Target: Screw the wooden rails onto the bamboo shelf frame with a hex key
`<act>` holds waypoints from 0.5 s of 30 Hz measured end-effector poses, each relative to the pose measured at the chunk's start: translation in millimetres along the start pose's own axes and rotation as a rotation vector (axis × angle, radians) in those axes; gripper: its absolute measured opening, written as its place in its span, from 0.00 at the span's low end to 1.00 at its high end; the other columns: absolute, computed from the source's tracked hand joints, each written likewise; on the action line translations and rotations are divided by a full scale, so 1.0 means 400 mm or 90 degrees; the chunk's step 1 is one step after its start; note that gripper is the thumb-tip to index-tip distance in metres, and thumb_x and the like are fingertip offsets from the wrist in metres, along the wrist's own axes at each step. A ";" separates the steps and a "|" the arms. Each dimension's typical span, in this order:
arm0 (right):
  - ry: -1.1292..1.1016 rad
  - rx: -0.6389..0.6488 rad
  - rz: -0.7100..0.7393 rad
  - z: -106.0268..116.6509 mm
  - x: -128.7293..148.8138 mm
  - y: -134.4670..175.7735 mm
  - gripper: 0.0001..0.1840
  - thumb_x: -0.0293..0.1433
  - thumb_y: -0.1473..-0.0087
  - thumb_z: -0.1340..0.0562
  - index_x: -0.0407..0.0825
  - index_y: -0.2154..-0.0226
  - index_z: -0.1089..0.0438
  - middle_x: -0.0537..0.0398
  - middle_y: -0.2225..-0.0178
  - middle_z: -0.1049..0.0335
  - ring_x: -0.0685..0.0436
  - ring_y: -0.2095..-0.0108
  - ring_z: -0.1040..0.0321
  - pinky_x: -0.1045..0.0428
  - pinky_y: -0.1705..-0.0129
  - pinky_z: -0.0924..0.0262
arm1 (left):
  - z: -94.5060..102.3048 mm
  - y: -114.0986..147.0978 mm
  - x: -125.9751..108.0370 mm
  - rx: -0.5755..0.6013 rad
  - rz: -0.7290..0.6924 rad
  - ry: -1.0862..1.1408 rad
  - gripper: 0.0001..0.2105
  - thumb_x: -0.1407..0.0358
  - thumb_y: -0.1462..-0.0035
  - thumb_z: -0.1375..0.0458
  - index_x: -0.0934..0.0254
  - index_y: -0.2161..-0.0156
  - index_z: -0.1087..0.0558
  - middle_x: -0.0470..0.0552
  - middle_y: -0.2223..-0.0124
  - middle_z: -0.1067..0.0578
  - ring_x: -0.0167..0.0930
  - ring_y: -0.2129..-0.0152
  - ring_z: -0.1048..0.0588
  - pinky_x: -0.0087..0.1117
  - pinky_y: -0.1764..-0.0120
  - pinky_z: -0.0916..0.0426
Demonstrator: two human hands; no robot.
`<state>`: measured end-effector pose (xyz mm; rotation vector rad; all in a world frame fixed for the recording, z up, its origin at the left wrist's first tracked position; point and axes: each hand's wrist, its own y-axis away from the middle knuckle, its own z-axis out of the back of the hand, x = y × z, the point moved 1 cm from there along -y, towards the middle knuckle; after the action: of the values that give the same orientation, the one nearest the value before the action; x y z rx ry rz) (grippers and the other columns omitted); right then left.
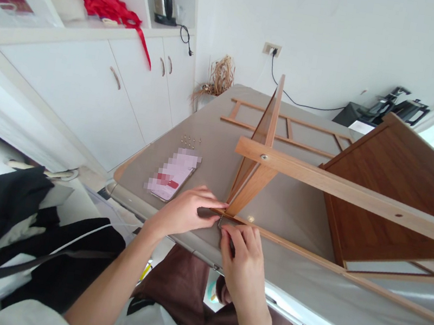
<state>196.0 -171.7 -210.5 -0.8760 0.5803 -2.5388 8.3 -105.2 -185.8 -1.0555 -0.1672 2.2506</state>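
My left hand (189, 210) grips the near corner of a wooden frame, its thumb and index finger about the joint between an upright panel (265, 121) and the lower rail (294, 246). Close beside it, my right hand (243, 249) is closed in a pinch at the same corner. A thin metal piece (220, 220) shows at its fingertips; whether it is a screw or a hex key I cannot tell. The upper rail (352, 192) has a screw head (264, 157) at its left end. A small round pale bit (251, 219) lies by the lower rail.
On the table (137, 172) lie a phone (176, 172) and several small screws (191, 141). A ladder-like wooden frame (288, 127) lies flat farther back. A brown wooden panel (396, 196) stands tilted at the right. Dark clothing (75, 250) is at the lower left.
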 end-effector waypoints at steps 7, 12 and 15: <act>-0.002 -0.002 0.003 -0.003 0.007 -0.002 0.08 0.24 0.34 0.43 0.49 0.56 0.31 0.51 0.62 0.33 0.42 0.59 0.37 0.44 0.54 0.37 | -0.002 0.001 0.003 -0.001 0.001 0.003 0.15 0.70 0.39 0.39 0.58 0.47 0.22 0.49 0.60 0.20 0.32 0.61 0.27 0.34 0.54 0.30; 0.022 -0.017 0.006 -0.007 0.010 0.002 0.08 0.24 0.35 0.42 0.48 0.55 0.30 0.51 0.62 0.33 0.42 0.59 0.36 0.44 0.54 0.37 | -0.001 0.000 0.004 0.007 0.003 0.007 0.15 0.70 0.39 0.39 0.57 0.47 0.22 0.49 0.60 0.20 0.31 0.61 0.27 0.34 0.54 0.31; 0.040 -0.020 0.009 -0.007 0.016 -0.001 0.08 0.25 0.35 0.42 0.48 0.55 0.30 0.50 0.63 0.33 0.42 0.60 0.37 0.44 0.54 0.36 | -0.001 0.000 0.004 0.005 0.005 0.005 0.15 0.70 0.39 0.38 0.57 0.47 0.22 0.49 0.60 0.20 0.32 0.61 0.27 0.34 0.54 0.30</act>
<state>189.5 -173.6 -209.1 -0.8023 0.6445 -2.5591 7.7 -104.1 -187.0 -1.0626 -0.1507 2.2519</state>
